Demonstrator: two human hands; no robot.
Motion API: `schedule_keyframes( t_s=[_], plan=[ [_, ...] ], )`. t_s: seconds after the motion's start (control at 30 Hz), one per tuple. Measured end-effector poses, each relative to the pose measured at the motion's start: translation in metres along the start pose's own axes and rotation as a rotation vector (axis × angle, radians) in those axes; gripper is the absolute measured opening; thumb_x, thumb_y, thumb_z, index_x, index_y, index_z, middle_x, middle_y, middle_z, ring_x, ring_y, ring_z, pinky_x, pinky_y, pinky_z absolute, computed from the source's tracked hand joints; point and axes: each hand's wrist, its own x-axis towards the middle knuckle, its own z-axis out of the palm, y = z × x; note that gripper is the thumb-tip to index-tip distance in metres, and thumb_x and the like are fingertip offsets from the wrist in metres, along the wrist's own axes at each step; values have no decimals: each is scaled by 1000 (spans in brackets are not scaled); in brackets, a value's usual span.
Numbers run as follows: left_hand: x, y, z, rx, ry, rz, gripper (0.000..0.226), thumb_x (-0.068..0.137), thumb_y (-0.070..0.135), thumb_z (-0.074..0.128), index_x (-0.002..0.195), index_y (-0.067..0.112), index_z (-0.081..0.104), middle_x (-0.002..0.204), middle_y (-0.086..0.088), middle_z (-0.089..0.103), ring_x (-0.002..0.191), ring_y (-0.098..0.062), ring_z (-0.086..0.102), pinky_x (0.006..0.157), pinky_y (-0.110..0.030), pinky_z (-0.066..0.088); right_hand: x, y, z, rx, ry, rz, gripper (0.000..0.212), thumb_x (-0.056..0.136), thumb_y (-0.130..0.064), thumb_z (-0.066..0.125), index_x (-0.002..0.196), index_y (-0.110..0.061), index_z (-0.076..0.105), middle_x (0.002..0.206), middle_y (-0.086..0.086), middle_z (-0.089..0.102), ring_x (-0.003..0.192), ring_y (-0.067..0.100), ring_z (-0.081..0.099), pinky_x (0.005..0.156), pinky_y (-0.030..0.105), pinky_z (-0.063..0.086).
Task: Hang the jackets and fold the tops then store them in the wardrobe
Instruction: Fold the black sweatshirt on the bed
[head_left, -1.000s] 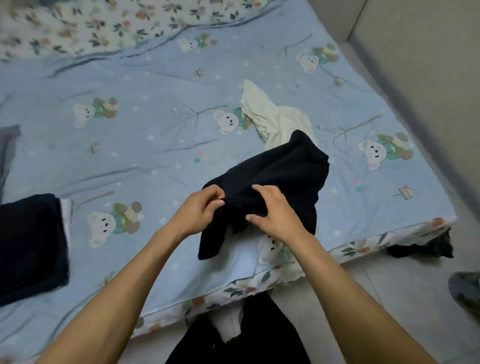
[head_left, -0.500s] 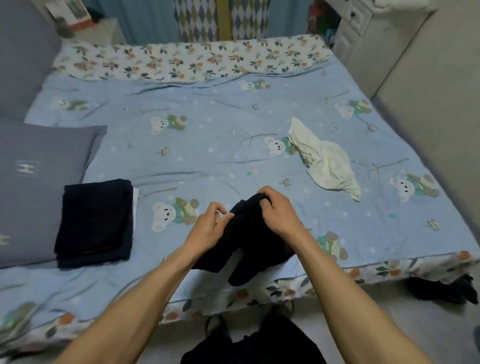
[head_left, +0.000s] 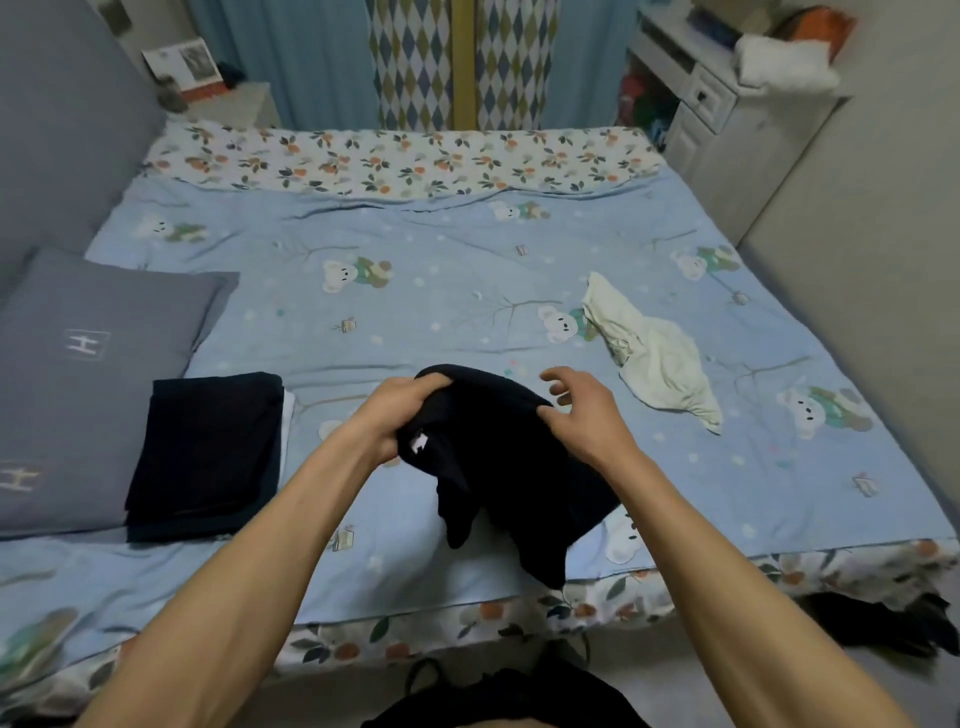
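Left hand (head_left: 402, 415), centre of frame: fingers curled around the upper edge of the black top (head_left: 498, 457), gripping a bunched fold beside a small white label. Right hand (head_left: 582, 415), just right of centre: thumb pressed against the top's right edge, the other fingers spread and loosely bent above the cloth; whether the thumb pins the fabric against the palm I cannot tell from this angle. Between my hands the black top is held crumpled above the bed (head_left: 415, 312), its lower part hanging down toward the near edge of the mattress, lower centre of frame.

Right of centre, a cream top (head_left: 654, 358) lies rumpled on the blue bear-print sheet, apart from my right hand. Left of centre, a folded dark pile (head_left: 208, 452) sits flat on the sheet, a thin white edge showing along its right side; it touches the grey pillow (head_left: 88, 384) at the left edge of the frame. Lower right corner: dark clothing (head_left: 883, 621) on the floor beside the bed. Bottom centre: more dark fabric (head_left: 509, 696), partly cut off by the frame edge. Upper right: a white cabinet (head_left: 727, 130) with a white bundle on it.
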Motion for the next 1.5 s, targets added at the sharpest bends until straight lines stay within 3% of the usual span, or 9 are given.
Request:
schedule_keyframes(
  t_s=[0.13,0.23,0.4,0.67,0.9,1.03,1.2,1.37,1.5],
  plan=[
    [-6,32,5,-104,-210,-64,40,77,25,78,105,-1,69,99,-20,72,88,-30,69,86,-42,56,-9,-40,1,194,-197,-212,54,80,-40,78,130,-33,59,121,-11,61,106,1,59,92,21,47],
    [-12,41,8,-153,-342,14,40,76,20,73,106,-6,65,100,-22,69,86,-29,68,76,-34,59,-7,-52,5,206,-148,-214,58,73,-50,79,124,-31,59,116,-12,64,105,1,60,92,22,49],
    [-28,42,11,11,-455,221,29,85,1,63,113,-4,66,91,-13,70,79,-20,67,68,-22,53,-1,-54,5,144,28,-232,20,78,-26,71,94,-17,62,86,-6,68,79,11,63,69,24,47],
    [-22,9,18,303,-103,485,18,82,2,75,94,14,71,83,2,71,76,-6,66,71,-19,51,10,-59,-11,172,52,-167,8,77,-11,59,76,-14,66,71,2,68,72,22,63,68,37,51],
    [11,-11,-3,549,346,397,24,78,-2,51,85,19,59,83,2,66,78,-19,62,65,-30,47,11,-67,-28,-82,192,-204,12,80,-16,56,75,-7,62,70,6,61,73,27,56,63,38,47],
    [22,5,-9,530,394,338,31,80,-4,47,90,19,65,91,-2,67,87,-21,62,72,-28,45,11,-74,-27,-124,308,-237,20,88,-14,51,93,-9,69,93,7,65,88,27,57,69,37,47],
    [10,42,-8,246,323,526,11,85,18,69,76,14,73,63,1,63,61,-15,54,57,-28,39,19,-68,-37,-42,436,-34,21,93,-9,43,110,-6,54,95,15,63,88,37,58,68,41,46],
    [-15,79,11,351,132,661,11,84,22,75,84,11,75,77,-9,73,68,-14,65,64,-29,49,22,-79,-33,-156,263,-156,57,90,-26,58,143,-18,39,134,7,52,116,28,53,86,39,45],
    [-24,94,25,527,0,716,16,81,22,79,72,15,69,59,8,63,57,-3,58,54,-16,43,26,-90,-32,-78,209,-236,23,85,-14,56,104,-16,69,97,9,69,96,31,62,69,33,45]
  ],
)
